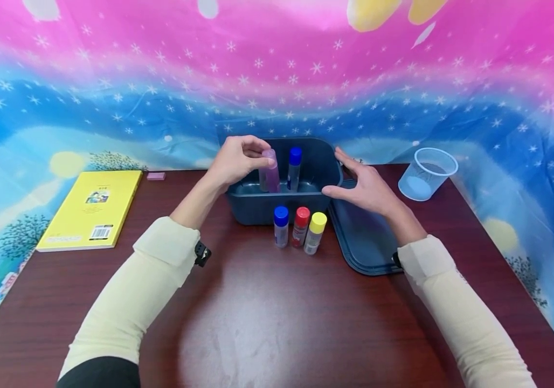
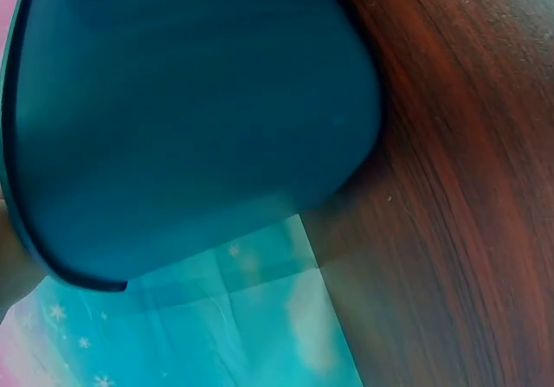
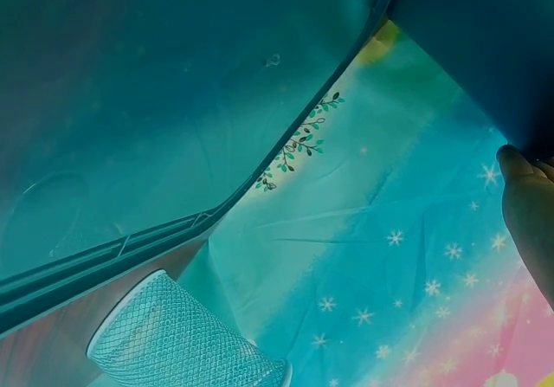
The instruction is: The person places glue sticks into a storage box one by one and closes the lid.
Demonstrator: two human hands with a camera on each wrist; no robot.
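Here the left hand (image 1: pixel 235 158) pinches a purple bottle (image 1: pixel 271 170) upright inside the dark bin (image 1: pixel 253 207), beside a blue-capped bottle (image 1: pixel 293 168). The right hand (image 1: pixel 365 186), fingers relaxed, rests against the bin's right rim (above the lid (image 1: pixel 366 245)). Three bottles (image 1: pixel 299 226) crowd the front wall; bare brown table (image 1: pixel 267 323) lies nearer.

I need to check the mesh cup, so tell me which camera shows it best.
The head view: the mesh cup stands whole and upright on the table, right of the bin and the right hand. The right wrist view shows only its meshed side from close by, cut off. The left wrist view shows none of it.
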